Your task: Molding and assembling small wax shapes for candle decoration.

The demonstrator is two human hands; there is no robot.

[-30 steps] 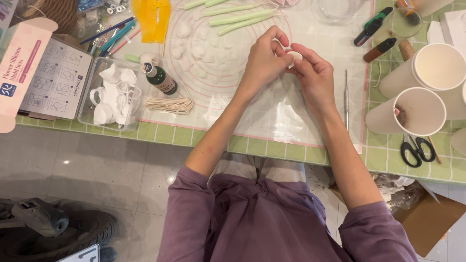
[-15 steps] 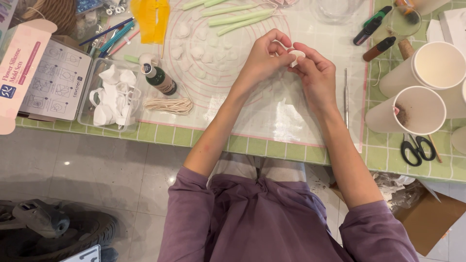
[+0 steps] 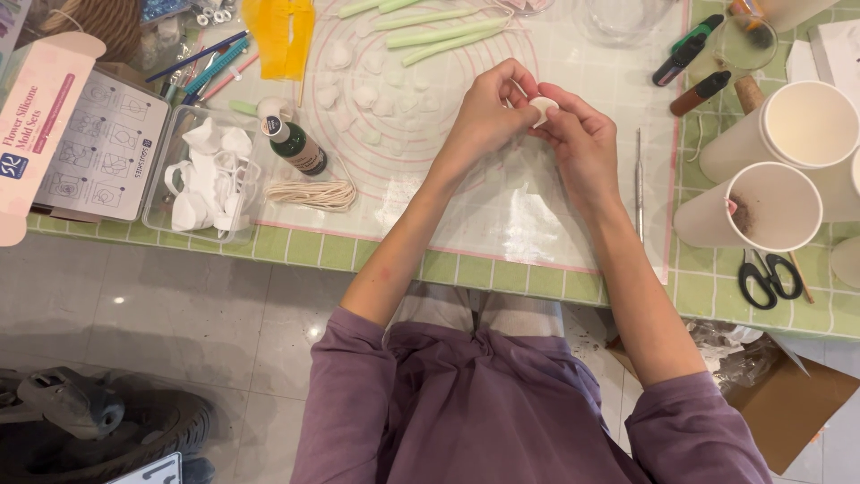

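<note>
Both my hands meet over a translucent work mat with pink circle lines. My left hand and my right hand pinch one small white clay piece between their fingertips, just above the mat. Several small white clay petals lie on the mat to the left of my hands. Pale green clay rolls lie at the far edge of the mat.
A clear tray of white moulds, a dark green bottle and a coil of cord stand at the left. A thin metal tool, paper cups, scissors and markers are at the right. A pink box lies far left.
My hands have stayed in the same place over the mat. The fingers have shifted slightly around the white clay piece.
</note>
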